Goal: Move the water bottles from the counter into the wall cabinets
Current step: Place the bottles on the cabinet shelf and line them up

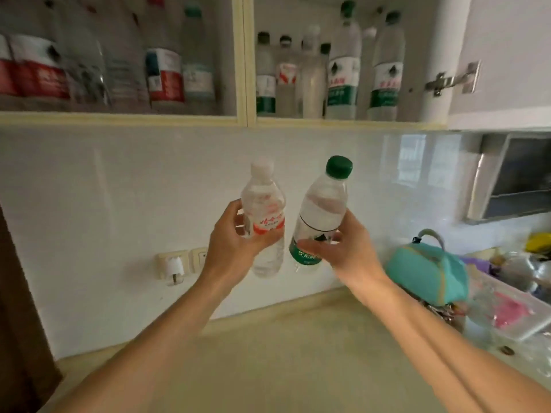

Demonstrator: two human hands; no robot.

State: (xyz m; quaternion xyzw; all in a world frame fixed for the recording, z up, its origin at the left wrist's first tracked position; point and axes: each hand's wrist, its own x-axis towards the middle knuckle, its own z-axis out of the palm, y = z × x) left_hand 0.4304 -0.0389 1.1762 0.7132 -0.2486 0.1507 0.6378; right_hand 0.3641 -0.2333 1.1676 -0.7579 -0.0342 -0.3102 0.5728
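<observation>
My left hand grips a clear bottle with a white cap and a red label, held upright in front of the white wall. Beside it, my right hand holds a clear bottle with a green cap and a green label, tilted slightly right. The two bottles are close together below the wall cabinet. Its left compartment holds several red-labelled bottles. Several green-labelled bottles stand in the right compartment, whose door hangs open at the right.
A beige counter lies below my arms. At the right sit a teal bag, a clear plastic box and clutter. Wall sockets are on the backsplash. A range hood hangs at the right. A dark edge stands at the left.
</observation>
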